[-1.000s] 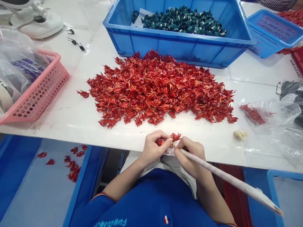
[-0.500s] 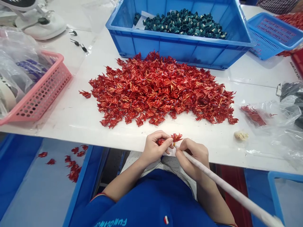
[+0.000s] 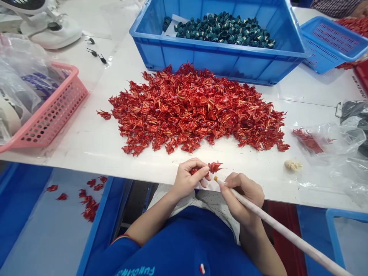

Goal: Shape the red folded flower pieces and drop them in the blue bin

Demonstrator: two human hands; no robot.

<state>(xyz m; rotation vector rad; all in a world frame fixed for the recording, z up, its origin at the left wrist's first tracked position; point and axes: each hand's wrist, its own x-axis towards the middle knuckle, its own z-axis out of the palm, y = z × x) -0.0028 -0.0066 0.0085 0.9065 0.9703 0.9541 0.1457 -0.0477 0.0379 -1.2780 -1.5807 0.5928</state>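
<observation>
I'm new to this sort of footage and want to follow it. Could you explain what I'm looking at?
There is no machine here: two bare hands do the work. All the pictures come from one camera on the person's head, looking forward and down, so the blue shirt at the bottom is the wearer's own.

The left hand holds small red pieces, one poking out past the fingertips. The right hand grips a long white stick much like a pen, its yellowish tip close to that piece but seemingly apart from it.

On the white table lies a big pile of red pieces. Behind it stands a blue bin with dark green pieces; a pink basket is at left.
</observation>
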